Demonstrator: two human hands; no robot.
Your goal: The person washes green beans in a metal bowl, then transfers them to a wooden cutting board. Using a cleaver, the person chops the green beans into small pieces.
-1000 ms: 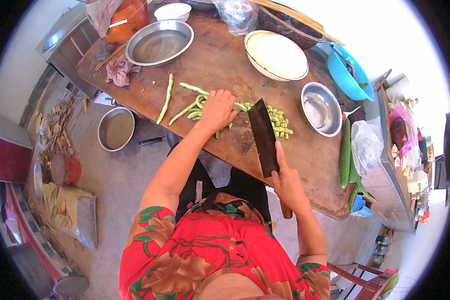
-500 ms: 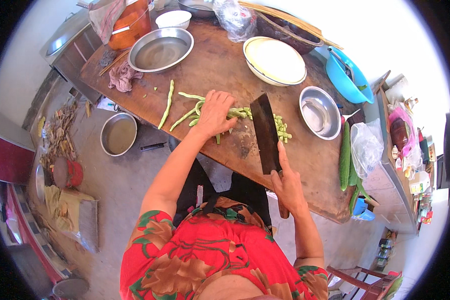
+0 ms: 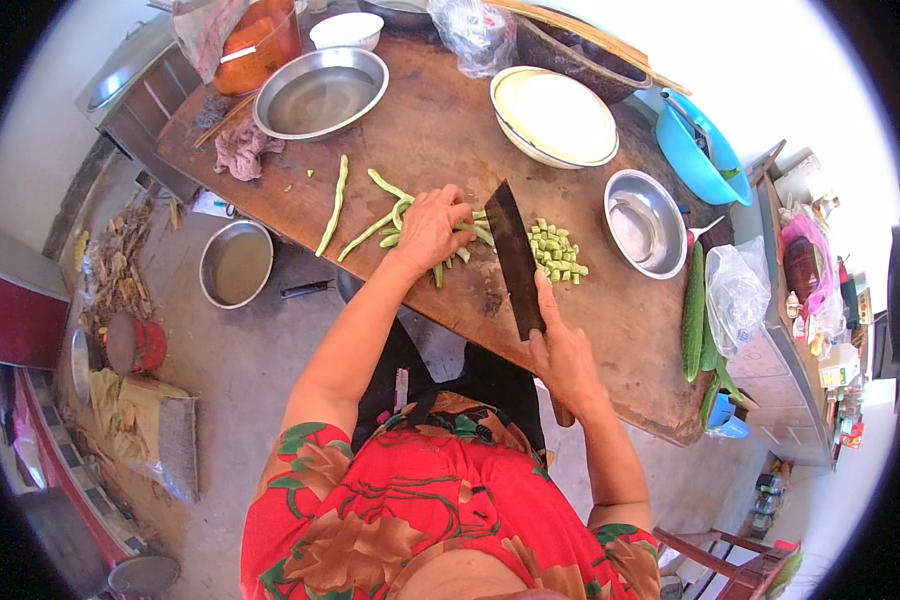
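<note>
My right hand is closed round the handle of a broad dark cleaver, its index finger stretched along the blade. The blade stands over the wooden table, close to the fingertips of my left hand. Those fingers are bent over a bunch of green beans and press it down; the beans under the palm are hidden. Several bean ends stick out to the left of the hand. One long bean lies apart farther left. Right of the blade sits a pile of short cut bean pieces.
On the table are a metal basin of water, a covered white bowl, a small metal bowl, a blue basin, a cucumber and a purple cloth. Below the left edge stands another metal basin.
The cleaver has shifted left, away from the cut pieces, which now lie more in view to its right. My left hand has stayed on the beans, its fingers a little more curled.
</note>
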